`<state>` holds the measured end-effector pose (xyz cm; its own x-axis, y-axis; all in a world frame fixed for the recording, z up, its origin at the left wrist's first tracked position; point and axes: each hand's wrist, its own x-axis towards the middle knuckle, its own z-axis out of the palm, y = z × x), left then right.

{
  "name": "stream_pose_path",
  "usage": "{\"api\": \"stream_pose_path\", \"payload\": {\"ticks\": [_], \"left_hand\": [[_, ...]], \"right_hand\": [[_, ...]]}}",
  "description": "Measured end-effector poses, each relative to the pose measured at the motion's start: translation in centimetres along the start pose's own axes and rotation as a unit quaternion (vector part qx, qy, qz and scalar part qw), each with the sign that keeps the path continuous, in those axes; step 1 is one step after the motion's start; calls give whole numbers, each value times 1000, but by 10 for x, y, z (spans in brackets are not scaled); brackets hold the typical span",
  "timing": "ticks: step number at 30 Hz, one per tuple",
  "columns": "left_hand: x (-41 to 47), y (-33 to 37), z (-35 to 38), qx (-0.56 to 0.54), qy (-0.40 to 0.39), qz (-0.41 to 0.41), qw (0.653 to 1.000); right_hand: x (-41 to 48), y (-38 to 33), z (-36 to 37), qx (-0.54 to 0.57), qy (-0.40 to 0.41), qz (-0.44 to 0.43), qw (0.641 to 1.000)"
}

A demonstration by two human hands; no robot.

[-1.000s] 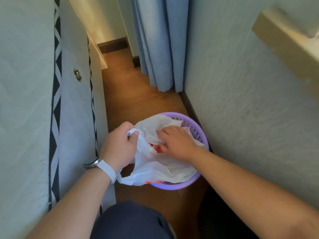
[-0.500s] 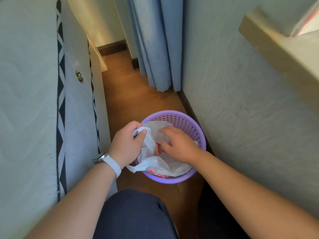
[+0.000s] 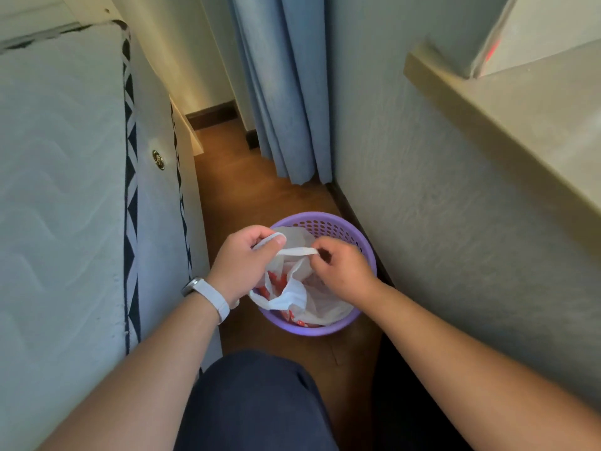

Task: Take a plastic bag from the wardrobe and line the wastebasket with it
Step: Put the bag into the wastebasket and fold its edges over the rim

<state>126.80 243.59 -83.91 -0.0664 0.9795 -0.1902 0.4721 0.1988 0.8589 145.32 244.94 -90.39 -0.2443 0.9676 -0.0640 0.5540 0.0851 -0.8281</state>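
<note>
A round purple wastebasket (image 3: 328,221) with a perforated wall stands on the wooden floor by the right wall. A white plastic bag (image 3: 320,304) with red print sits mostly inside it, crumpled, its near edge draped over the near rim. My left hand (image 3: 242,260) grips one bag handle over the basket's left rim. My right hand (image 3: 343,271) pinches the other end of that handle strip above the basket's middle, so the strip is stretched between both hands.
A mattress (image 3: 65,190) with a black-and-white trim stands close on the left. A blue curtain (image 3: 286,92) hangs beyond the basket. A beige ledge (image 3: 487,118) juts from the right wall. My dark-trousered knee (image 3: 257,402) is just before the basket.
My right hand has come up out of the bag and taken hold of a handle strip. My left hand has lifted its handle higher. More of the bag now lies inside the basket.
</note>
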Motion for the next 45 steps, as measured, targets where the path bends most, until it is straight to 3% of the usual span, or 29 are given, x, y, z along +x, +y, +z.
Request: {"api": "stream_pose_path", "payload": {"ticks": [11, 15, 18, 21, 24, 30, 35, 42, 45], "left_hand": [[12, -2, -33, 65, 233, -45, 969], [13, -4, -37, 79, 267, -51, 959], [12, -7, -34, 194, 247, -21, 949], [11, -9, -27, 378, 211, 112, 894], [15, -8, -12, 464, 82, 204, 858], [18, -26, 9, 555, -79, 116, 820], [18, -45, 8, 538, -189, 77, 818], [13, -57, 13, 495, -221, 70, 837], [15, -56, 13, 483, -185, 89, 851]], "right_hand": [[-38, 57, -70, 30, 176, 110, 978], [-46, 64, -77, 34, 197, 123, 972], [-52, 55, -76, 50, 170, 119, 977], [-57, 45, -76, 59, 162, 108, 979], [-61, 38, -74, 75, 164, 91, 979], [-63, 37, -72, 108, 171, 76, 976], [-61, 32, -75, 198, 154, 54, 966], [-56, 31, -83, 416, 82, 40, 905], [-58, 32, -85, 324, 28, 61, 944]]}}
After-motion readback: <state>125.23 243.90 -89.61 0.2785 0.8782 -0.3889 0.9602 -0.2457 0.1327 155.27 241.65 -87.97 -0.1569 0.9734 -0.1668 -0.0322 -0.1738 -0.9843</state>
